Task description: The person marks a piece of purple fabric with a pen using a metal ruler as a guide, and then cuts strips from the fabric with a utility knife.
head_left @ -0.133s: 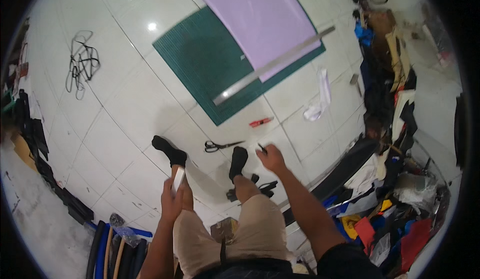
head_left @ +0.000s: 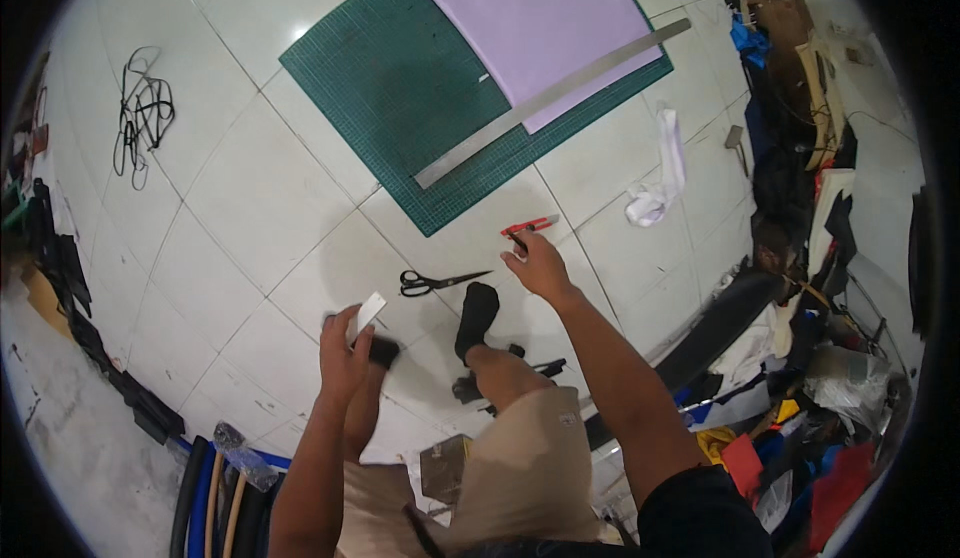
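My left hand (head_left: 345, 353) is closed around a slim white rectangular piece (head_left: 369, 310), which juts out past the fingertips above my left foot. My right hand (head_left: 543, 268) is closed, with a small dark pen-like thing (head_left: 517, 242) showing at its fingertips. Just beyond those fingers, a red utility knife (head_left: 530, 226) lies on the floor; I cannot tell whether they touch. Black-handled scissors (head_left: 440, 282) lie between my hands. Farther off, a steel ruler (head_left: 555, 98) crosses a lilac sheet (head_left: 550, 28) and a green cutting mat (head_left: 380, 108).
A white cloth strip (head_left: 665, 173) lies right of the mat. At the left is a tangled black cord (head_left: 147, 113). Scraps and bags (head_left: 800, 438) pile up along the right side. Rolls (head_left: 215, 498) stand at the lower left, and a small brown box (head_left: 443, 468) sits between my legs.
My right hand has moved up close to the utility knife. My left foot has shifted back toward me, and the view has tilted a little.
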Demonstrator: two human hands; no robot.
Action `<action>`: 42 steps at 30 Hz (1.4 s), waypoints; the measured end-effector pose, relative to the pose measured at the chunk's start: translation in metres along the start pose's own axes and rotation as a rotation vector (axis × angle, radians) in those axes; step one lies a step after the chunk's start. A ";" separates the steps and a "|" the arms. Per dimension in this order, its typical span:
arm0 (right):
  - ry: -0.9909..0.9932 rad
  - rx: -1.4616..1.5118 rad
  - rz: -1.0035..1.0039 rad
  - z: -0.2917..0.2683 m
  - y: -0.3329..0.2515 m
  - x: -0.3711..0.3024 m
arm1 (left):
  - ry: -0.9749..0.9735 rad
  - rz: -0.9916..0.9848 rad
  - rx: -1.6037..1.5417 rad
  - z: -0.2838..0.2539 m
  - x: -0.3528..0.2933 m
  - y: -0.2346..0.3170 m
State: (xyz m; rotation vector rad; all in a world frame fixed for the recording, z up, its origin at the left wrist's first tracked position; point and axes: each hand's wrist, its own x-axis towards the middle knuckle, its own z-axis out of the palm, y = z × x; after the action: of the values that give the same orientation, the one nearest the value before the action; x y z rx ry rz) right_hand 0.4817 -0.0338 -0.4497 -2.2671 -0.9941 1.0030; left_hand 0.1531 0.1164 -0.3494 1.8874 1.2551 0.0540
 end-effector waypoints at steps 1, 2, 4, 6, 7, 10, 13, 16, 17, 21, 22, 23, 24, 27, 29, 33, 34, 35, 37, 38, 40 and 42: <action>-0.187 0.057 0.115 0.034 0.032 -0.096 | -0.107 -0.111 0.034 0.024 -0.090 -0.013; -0.133 0.050 0.083 0.037 0.039 -0.075 | -0.092 -0.014 0.059 0.041 -0.065 -0.020; -0.091 0.004 0.027 0.048 0.070 -0.052 | -0.075 0.078 0.076 0.094 -0.042 -0.040; -0.011 -0.077 -0.120 0.058 0.079 -0.007 | -0.017 0.138 0.097 0.133 0.000 -0.061; 0.011 -0.123 -0.174 0.064 0.091 0.001 | 0.001 0.118 0.072 0.162 0.007 -0.072; -0.010 -0.211 -0.270 0.075 0.082 0.058 | 0.099 0.131 0.033 0.214 0.050 -0.104; -0.079 -0.346 -0.306 0.085 0.085 0.082 | 0.179 0.169 0.017 0.254 0.066 -0.122; -0.072 -0.380 -0.438 0.086 0.101 0.100 | 0.265 0.205 0.002 0.277 0.081 -0.134; -0.085 -0.385 -0.434 0.086 0.103 0.103 | 0.296 0.245 0.047 0.280 0.084 -0.138; -0.096 -0.421 -0.451 0.089 0.106 0.112 | 0.343 0.320 0.068 0.283 0.097 -0.152; -0.094 -0.435 -0.463 0.089 0.108 0.112 | 0.352 0.329 0.075 0.284 0.097 -0.152; -0.075 -0.435 -0.478 0.090 0.109 0.111 | 0.362 0.338 0.083 0.286 0.097 -0.152; -0.057 -0.435 -0.493 0.091 0.112 0.111 | 0.364 0.349 0.066 0.287 0.099 -0.151; -0.007 -0.417 -0.561 0.085 0.110 0.115 | 0.366 0.377 0.048 0.286 0.111 -0.148; 0.019 -0.412 -0.612 0.084 0.111 0.116 | 0.354 0.366 0.064 0.290 0.112 -0.148; 0.022 -0.439 -0.646 0.084 0.112 0.115 | 0.381 0.376 0.110 0.295 0.119 -0.141; 0.009 -0.446 -0.632 0.086 0.114 0.115 | 0.382 0.368 0.113 0.298 0.121 -0.139; 0.008 -0.430 -0.616 0.086 0.116 0.115 | 0.383 0.360 0.117 0.300 0.123 -0.138; 0.005 -0.402 -0.584 0.085 0.119 0.114 | 0.374 0.352 0.105 0.303 0.125 -0.132; 0.007 -0.409 -0.584 0.085 0.120 0.114 | 0.370 0.349 0.098 0.304 0.125 -0.130; 0.015 -0.424 -0.585 0.086 0.118 0.114 | 0.385 0.316 0.102 0.305 0.124 -0.129; 0.027 -0.413 -0.572 0.088 0.118 0.113 | 0.391 0.288 0.087 0.308 0.123 -0.128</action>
State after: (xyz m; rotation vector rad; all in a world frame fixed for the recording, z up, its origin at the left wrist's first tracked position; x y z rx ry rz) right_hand 0.5171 -0.0108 -0.6303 -2.0731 -1.8337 0.5520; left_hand 0.2607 0.0398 -0.6791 2.1921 1.2395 0.5518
